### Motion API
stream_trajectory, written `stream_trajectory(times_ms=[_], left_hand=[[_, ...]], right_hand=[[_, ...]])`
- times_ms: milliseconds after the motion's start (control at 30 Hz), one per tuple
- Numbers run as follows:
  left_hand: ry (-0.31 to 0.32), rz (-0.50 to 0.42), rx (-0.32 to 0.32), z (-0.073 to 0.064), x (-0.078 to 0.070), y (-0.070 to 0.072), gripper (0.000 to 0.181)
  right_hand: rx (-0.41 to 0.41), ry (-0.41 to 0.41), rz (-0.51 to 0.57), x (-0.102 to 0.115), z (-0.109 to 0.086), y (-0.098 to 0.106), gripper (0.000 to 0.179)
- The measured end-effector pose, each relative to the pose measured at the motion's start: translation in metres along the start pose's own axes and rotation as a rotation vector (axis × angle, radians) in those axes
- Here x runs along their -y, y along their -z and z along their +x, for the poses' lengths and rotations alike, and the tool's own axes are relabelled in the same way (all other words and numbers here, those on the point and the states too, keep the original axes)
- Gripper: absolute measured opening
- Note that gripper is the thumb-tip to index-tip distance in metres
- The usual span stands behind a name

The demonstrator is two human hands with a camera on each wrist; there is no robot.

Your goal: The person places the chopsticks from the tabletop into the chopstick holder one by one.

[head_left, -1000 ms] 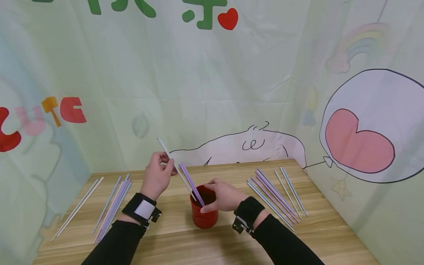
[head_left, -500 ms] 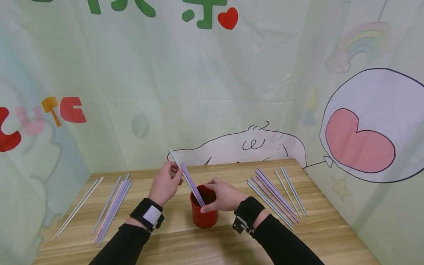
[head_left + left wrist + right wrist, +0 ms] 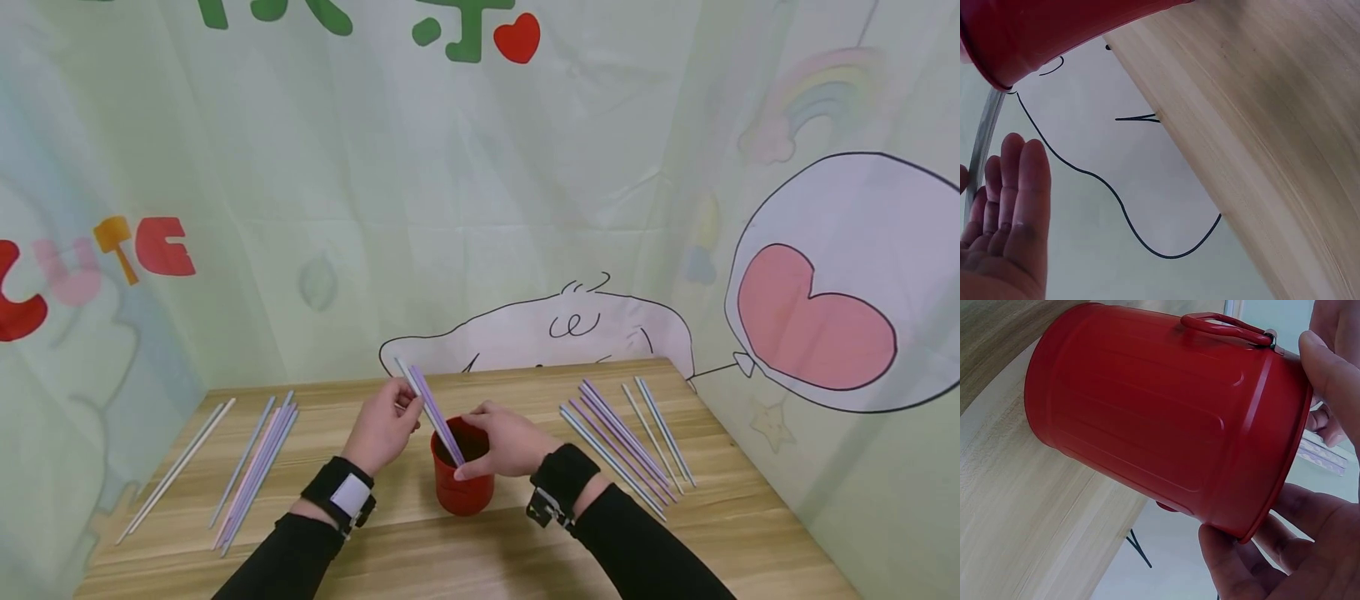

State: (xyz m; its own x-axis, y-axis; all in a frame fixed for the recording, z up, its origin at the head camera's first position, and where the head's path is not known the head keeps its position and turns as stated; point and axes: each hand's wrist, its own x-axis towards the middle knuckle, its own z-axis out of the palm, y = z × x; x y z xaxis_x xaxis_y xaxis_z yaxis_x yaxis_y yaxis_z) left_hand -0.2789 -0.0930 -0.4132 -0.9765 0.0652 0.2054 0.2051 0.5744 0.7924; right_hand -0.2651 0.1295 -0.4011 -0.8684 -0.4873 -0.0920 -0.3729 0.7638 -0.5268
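In the head view, my left hand (image 3: 382, 423) pinches a long, thin pale stick (image 3: 405, 372) between thumb and fingers. Its lower end is inside a red bucket (image 3: 463, 493), and it leans beside two lilac sticks (image 3: 429, 398) standing in there. My right hand (image 3: 516, 440) grips the bucket by its rim, thumb on the near side. The right wrist view shows the bucket's ribbed wall (image 3: 1141, 406) and small side handle (image 3: 1225, 328). Beyond the fingers of my left hand (image 3: 1016, 219), the stick (image 3: 984, 144) runs toward the bucket rim in the left wrist view.
On the wooden table (image 3: 420, 558), white sticks (image 3: 176, 471) and a group of blue, pink and lilac sticks (image 3: 255, 471) lie at the left. Several more sticks (image 3: 622, 437) lie at the right. A printed cloth (image 3: 480, 167) hangs behind the table.
My left hand has moved right and down, bringing the pale stick lower into the bucket and close against the lilac ones. My right hand and the bucket have stayed put.
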Motion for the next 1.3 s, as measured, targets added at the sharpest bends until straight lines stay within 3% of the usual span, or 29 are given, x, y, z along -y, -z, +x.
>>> stream_trajectory(times_ms=[433, 767, 967, 1300], left_hand=[[0.022, 0.035, 0.048, -0.003, 0.004, -0.005, 0.019], [0.014, 0.079, 0.035, -0.005, 0.013, 0.0, 0.026], [0.009, 0.249, -0.014, -0.004, 0.036, 0.011, 0.029], [0.035, 0.546, -0.036, -0.003, 0.103, 0.044, 0.04]], right_hand=[[-0.001, 0.011, -0.005, -0.001, 0.0, 0.0, 0.081], [0.003, 0.001, 0.02, -0.001, 0.001, -0.001, 0.08], [0.006, -0.018, 0.037, -0.001, 0.001, -0.001, 0.082], [0.016, -0.033, 0.041, 0.0, 0.001, 0.0, 0.079]])
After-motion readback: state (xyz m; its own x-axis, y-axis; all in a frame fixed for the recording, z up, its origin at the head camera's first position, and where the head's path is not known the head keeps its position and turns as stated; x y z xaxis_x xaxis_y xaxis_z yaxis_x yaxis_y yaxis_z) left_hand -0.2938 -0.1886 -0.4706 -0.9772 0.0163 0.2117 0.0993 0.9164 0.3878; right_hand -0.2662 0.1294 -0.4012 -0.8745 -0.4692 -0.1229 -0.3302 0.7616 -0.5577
